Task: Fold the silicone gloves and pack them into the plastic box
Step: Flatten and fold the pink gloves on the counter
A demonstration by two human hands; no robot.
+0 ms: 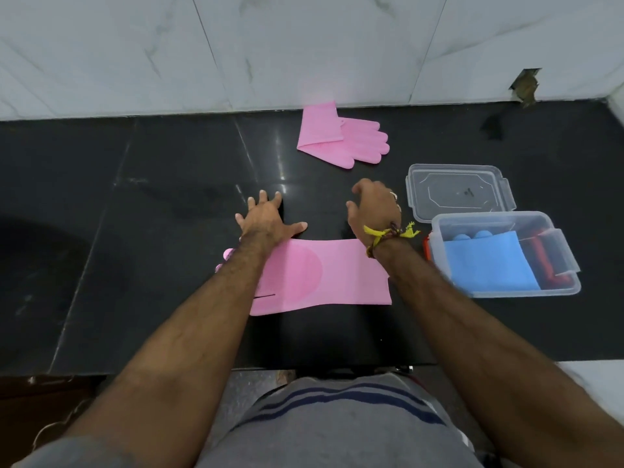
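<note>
A pink silicone glove (324,275) lies flat on the black counter (152,231) in front of me, its fingertips peeking out under my left forearm. My left hand (266,219) hovers or rests just beyond its far edge, fingers spread, holding nothing. My right hand (373,206) is above the counter beyond the glove, fingers loosely curled and empty. A second pink glove (341,136), partly folded, lies near the wall. The clear plastic box (557,265) stands at the right with a folded blue glove (489,265) and something red inside.
The box's clear lid (459,192) lies flat behind the box. A white marble wall (304,45) rises behind the counter. A hole in the wall (525,84) shows at the right. The counter's front edge is close to my body.
</note>
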